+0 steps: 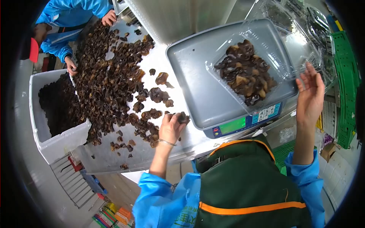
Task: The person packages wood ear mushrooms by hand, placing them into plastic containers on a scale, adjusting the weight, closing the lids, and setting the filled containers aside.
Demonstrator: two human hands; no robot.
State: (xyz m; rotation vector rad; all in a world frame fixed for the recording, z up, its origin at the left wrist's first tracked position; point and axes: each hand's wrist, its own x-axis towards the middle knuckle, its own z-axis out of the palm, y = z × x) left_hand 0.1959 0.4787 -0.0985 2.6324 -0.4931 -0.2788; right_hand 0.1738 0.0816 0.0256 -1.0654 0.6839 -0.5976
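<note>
My left hand (171,128) is closed on a dark piece of wood ear mushroom (183,118), between the mushroom pile and the scale. Near the scale's right corner, my right hand (311,91) is raised with its fingers stretched out. Its fingertips reach the edge of the clear plastic lid (304,47). A clear plastic tray (213,68) holding wood ear mushrooms (245,74) rests on the grey pan (197,95) of the digital scale (245,124), whose display glows green.
A large wood ear pile (108,79) covers the metal table's (114,163) left side, beside a white foam box (61,146) of dark mushrooms. Another person (72,17) in blue sleeves reaches into the pile. Green crates (346,91) and stacked clear containers (317,22) stand at right.
</note>
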